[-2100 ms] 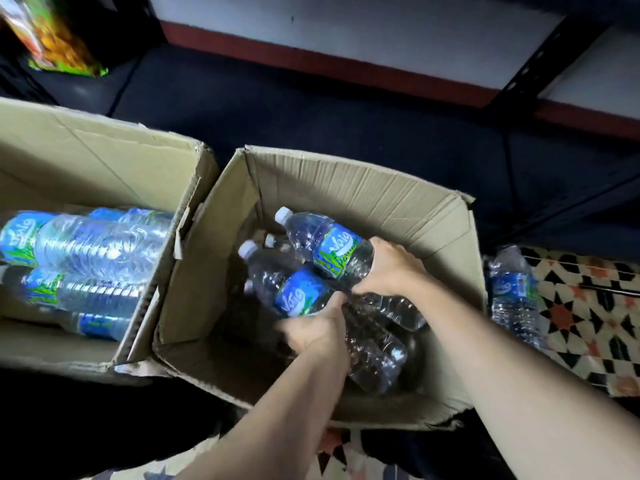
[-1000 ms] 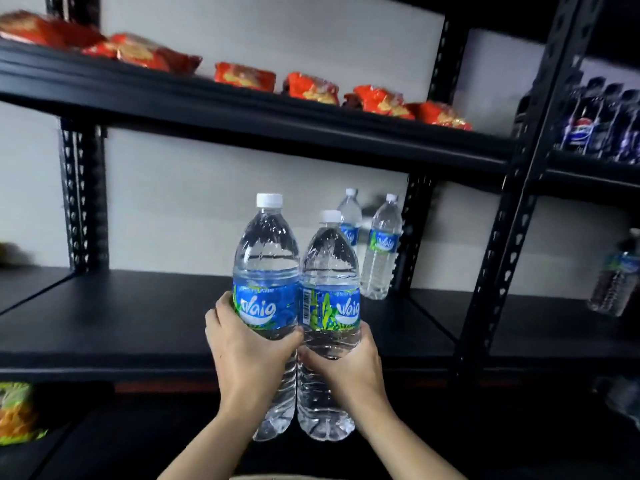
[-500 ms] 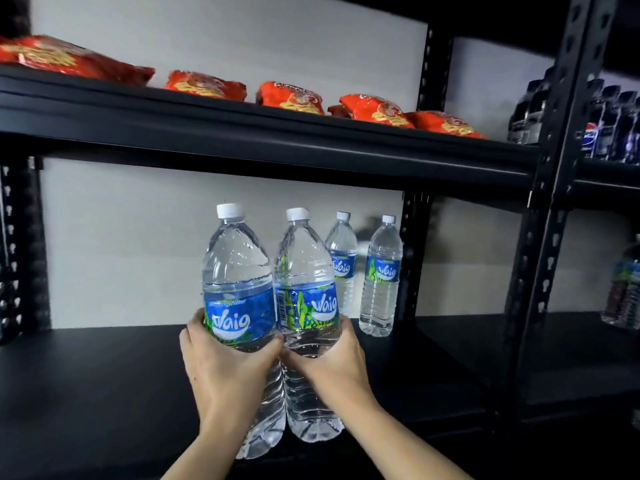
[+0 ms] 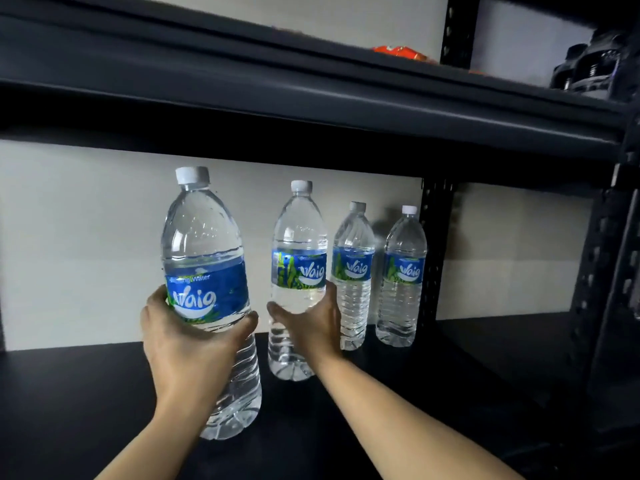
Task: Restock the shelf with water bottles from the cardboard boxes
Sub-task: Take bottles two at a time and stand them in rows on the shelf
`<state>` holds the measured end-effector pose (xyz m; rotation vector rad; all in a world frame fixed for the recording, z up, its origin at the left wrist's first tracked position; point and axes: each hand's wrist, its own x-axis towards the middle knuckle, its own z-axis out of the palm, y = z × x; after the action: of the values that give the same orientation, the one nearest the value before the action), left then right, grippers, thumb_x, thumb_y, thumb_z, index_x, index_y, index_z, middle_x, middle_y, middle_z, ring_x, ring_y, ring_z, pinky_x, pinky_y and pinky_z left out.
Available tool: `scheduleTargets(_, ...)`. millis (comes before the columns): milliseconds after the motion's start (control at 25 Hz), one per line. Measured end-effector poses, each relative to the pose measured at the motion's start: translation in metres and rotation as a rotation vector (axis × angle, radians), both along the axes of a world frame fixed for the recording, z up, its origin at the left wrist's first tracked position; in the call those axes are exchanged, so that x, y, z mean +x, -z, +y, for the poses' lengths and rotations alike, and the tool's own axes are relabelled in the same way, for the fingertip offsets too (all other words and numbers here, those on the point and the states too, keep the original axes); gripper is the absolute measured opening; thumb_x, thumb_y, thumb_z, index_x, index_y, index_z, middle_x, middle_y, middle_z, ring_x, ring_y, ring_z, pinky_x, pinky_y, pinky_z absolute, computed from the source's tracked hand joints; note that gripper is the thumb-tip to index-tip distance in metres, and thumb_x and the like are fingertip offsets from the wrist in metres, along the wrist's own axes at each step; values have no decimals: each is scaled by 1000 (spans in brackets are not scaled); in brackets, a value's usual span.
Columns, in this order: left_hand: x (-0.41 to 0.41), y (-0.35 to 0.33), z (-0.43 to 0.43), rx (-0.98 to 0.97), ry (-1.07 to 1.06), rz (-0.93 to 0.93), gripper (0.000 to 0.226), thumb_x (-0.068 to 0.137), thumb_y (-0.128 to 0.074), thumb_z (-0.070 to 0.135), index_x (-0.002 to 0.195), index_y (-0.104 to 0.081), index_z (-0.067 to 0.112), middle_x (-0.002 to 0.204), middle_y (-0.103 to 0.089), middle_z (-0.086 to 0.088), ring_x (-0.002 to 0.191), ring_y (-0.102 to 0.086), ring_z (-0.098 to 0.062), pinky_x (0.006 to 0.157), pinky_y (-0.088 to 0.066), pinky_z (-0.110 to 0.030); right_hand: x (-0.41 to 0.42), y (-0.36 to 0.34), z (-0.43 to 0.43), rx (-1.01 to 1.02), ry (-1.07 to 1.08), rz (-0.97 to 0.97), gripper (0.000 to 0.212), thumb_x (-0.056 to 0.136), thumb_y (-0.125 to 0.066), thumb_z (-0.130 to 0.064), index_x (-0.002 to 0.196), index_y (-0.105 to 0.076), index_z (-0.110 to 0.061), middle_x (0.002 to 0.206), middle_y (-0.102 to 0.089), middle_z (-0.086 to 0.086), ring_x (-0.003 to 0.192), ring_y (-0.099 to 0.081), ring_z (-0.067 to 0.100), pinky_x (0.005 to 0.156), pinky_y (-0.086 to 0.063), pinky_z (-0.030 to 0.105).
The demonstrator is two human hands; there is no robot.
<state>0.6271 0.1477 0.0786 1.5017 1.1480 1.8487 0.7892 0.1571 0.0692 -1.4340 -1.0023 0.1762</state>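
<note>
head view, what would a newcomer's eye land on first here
The left hand grips a large water bottle front and centre over the black shelf, and the right hand grips a second bottle just to its right. Against the back wall by the right post stand a third bottle and a fourth bottle, both upright.

The left hand [image 4: 187,344] grips a water bottle [image 4: 207,271] below its blue label, fingers wrapped round the front. Just to its right, the right hand [image 4: 311,323] holds a second bottle [image 4: 298,258] upright, further in over the black shelf board [image 4: 86,393]; whether either base touches the board is unclear. Just beyond the right hand stand a third bottle [image 4: 354,271] and, past it, a fourth bottle [image 4: 401,275] beside the perforated post [image 4: 433,254]. Above both hands runs the upper shelf [image 4: 311,98], bearing an orange packet [image 4: 398,53].
</note>
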Motion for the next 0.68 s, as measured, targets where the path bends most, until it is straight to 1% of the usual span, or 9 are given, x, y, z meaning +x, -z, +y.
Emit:
scheduleTargets(80, 0, -1, 11, 32, 11, 8, 93, 45, -95, 35, 121, -44, 22, 114, -57, -3, 106, -58, -25, 96, -49, -49, 11, 3, 18, 31, 11, 0, 79, 64, -89, -34, 123, -37, -24, 112, -51, -8, 104, -48, 11, 88, -37, 20)
scheduleTargets(120, -1, -1, 16, 34, 1, 15, 93, 45, -95, 34, 122, -44, 22, 114, -57, -3, 107, -58, -25, 96, -49, -49, 14, 7, 26, 50, 8, 7, 77, 64, -89, -31, 121, -38, -24, 111, -50, -8, 102, -47, 9, 85, -35, 15)
scheduleTargets(200, -3, 0, 25, 53, -17, 33, 93, 45, -94, 33, 122, -45, 20, 114, -57, -4, 106, -58, -25, 95, -49, -49, 19, 16, 40, 72, 19, 33, 77, 64, -89, -25, 123, -40, -21, 110, -49, -9, 100, -46, 6, 78, -32, 7)
scheduleTargets(240, -2, 1, 28, 55, -22, 37, 92, 45, -94, 33, 122, -45, 18, 114, -56, -5, 105, -58, -25, 95, -49, -49, 22, 20, 44, 83, 29, 45, 78, 64, -89, -23, 125, -40, -19, 110, -49, -9, 100, -46, 6, 78, -31, 6)
scheduleTargets(320, -2, 1, 30, 44, -34, 37, 92, 46, -94, 32, 122, -45, 18, 114, -55, -5, 105, -57, -25, 95, -48, -49, 24, 27, 52, 116, 41, 56, 79, 63, -89, -21, 124, -39, -21, 111, -49, -9, 100, -47, 6, 84, -32, 11)
scheduleTargets(440, -1, 1, 30, 41, -29, 41, 92, 45, -93, 32, 122, -45, 18, 114, -56, -5, 104, -58, -25, 94, -49, -48, 20, 37, 65, 145, 33, 36, 80, 57, -90, -22, 117, -38, -27, 110, -54, -7, 99, -53, 7, 84, -42, 16)
scheduleTargets(480, -2, 1, 30, 42, -30, 42, 92, 45, -93, 32, 122, -45, 18, 114, -56, -5, 104, -58, -25, 94, -49, -48, 16, 39, 70, 144, 30, 40, 80, 55, -90, -23, 116, -38, -27, 111, -55, -6, 101, -55, 8, 85, -45, 16)
scheduleTargets(600, -4, 1, 28, 43, -27, 43, 91, 46, -93, 31, 122, -46, 17, 115, -55, -4, 105, -58, -24, 94, -49, -46, 12, 42, 87, 159, 38, 63, 88, 48, -85, -34, 123, -41, -23, 116, -56, -4, 109, -57, 13, 93, -49, 26)
scheduleTargets(680, -7, -1, 28, 54, -30, 45, 91, 47, -93, 30, 123, -46, 17, 116, -55, -4, 106, -57, -24, 95, -49, -46, 14, 40, 93, 128, 7, 66, 90, 52, -88, -28, 128, -39, -23, 119, -54, -6, 110, -55, 11, 92, -42, 19)
